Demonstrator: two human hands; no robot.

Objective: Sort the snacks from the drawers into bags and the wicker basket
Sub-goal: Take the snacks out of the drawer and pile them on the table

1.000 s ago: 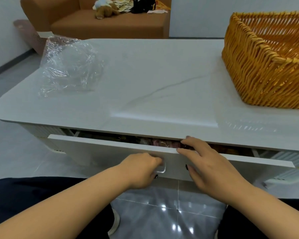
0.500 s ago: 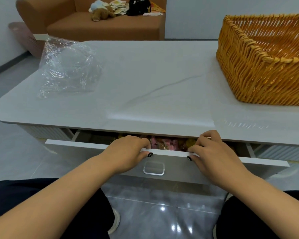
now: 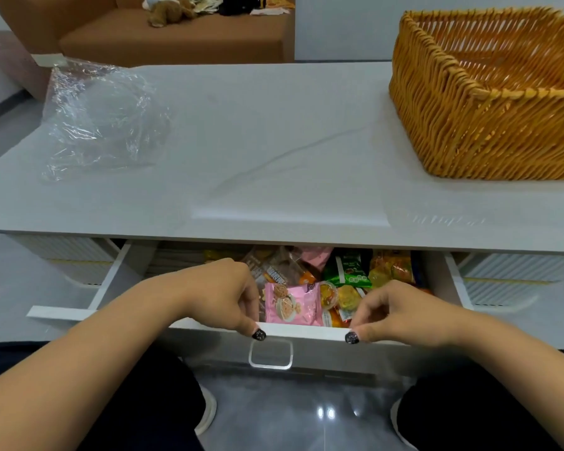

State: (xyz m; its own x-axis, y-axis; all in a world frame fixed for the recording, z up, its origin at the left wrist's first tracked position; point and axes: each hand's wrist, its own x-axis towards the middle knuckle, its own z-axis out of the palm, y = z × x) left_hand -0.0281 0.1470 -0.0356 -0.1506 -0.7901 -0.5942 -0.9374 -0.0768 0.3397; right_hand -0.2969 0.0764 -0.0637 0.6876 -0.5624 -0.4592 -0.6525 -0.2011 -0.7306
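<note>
A white drawer (image 3: 302, 331) under the table stands pulled out toward me. My left hand (image 3: 223, 296) and my right hand (image 3: 399, 312) both grip its front edge, fingers curled over the top and thumbs on the outside face. Inside lie several wrapped snacks: a pink packet (image 3: 292, 304) between my hands, a green packet (image 3: 352, 270) and a yellow-orange packet (image 3: 391, 265) behind it. An orange wicker basket (image 3: 469, 125) stands on the table at the right. A crumpled clear plastic bag (image 3: 101, 122) lies on the table at the left.
The white marble-look table top (image 3: 274, 151) spreads between bag and basket. A clear handle (image 3: 270, 354) sits on the drawer front. Behind the table is a brown sofa (image 3: 176, 37) with a plush toy and clutter. My knees flank the drawer over the grey tiled floor.
My left hand left the handle and joined the right on the drawer's top edge. The drawer slid out toward me, uncovering the snacks.
</note>
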